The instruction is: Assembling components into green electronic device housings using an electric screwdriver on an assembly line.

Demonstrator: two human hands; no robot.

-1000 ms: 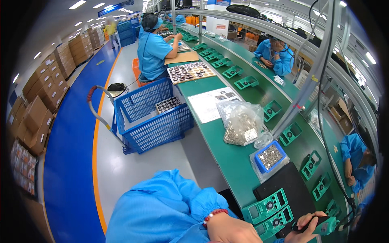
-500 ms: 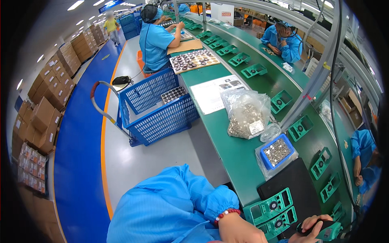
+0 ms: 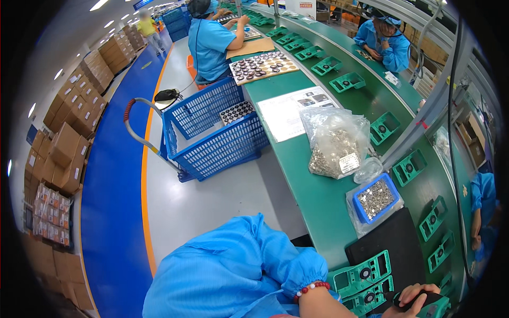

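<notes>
Our black-and-green tool (image 3: 436,306) sits low at the right of the view, with our right hand (image 3: 412,308) pinching it between thumb and curled fingers. As far as we can see, it lies roughly crosswise, its green end away from the two nearest housings and its dark part toward them; its tip is too hidden for us to place.

The key relation is sideways: the lower green housing (image 3: 370,298) is just left of our right hand, and the upper green housing (image 3: 365,273) lies alongside it on the far side. Both long axes rise from lower left to upper right. Our left hand (image 3: 324,307) is beside their left ends, mostly cut off by the view's lower edge, so we cannot tell whether its fingers are spread or gripping. Both hands are close to the lower housing.

Beyond the housings, the black pad (image 3: 389,236) gives us room up toward the blue tray (image 3: 359,206) of small metal parts (image 3: 377,197). On our left, the edge of the green table (image 3: 297,175) runs near the upper housing's left end; on our right, similar housings (image 3: 433,219) line the conveyor strip (image 3: 366,103), narrowing the room there.
</notes>
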